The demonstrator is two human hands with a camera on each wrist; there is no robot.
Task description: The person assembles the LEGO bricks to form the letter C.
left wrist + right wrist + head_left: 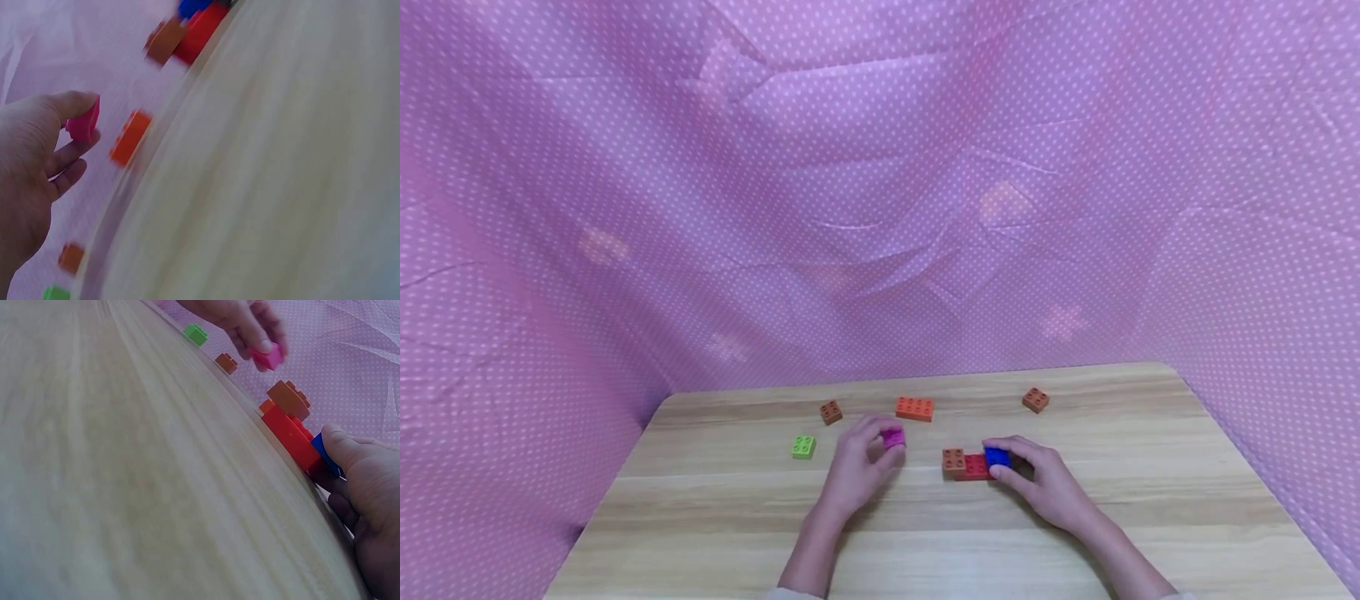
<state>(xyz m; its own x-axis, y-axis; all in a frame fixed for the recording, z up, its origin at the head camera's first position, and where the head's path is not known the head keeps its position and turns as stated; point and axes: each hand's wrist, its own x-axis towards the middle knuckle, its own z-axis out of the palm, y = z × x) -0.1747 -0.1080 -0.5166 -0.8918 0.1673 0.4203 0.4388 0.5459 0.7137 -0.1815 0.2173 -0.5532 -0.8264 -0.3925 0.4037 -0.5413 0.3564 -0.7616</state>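
Note:
Between thumb and fingers my left hand (854, 473) pinches a magenta brick (893, 438), which looks held above the table in the left wrist view, where the brick (84, 121) shows pink. My right hand (1051, 487) grips a blue brick (997, 457) at the right end of a long red brick (975, 467). On the red brick's left end sits a brown brick (953, 460). In the right wrist view the blue brick (326, 454) is partly hidden by the right thumb; whether it is pressed fully down I cannot tell.
An orange brick (914, 408) lies behind the hands on the wooden table (715, 517). To the left are a green brick (803, 447) and a brown brick (831, 412); another brown brick (1036, 400) lies at the back right. A pink dotted cloth (880, 208) hangs around the table.

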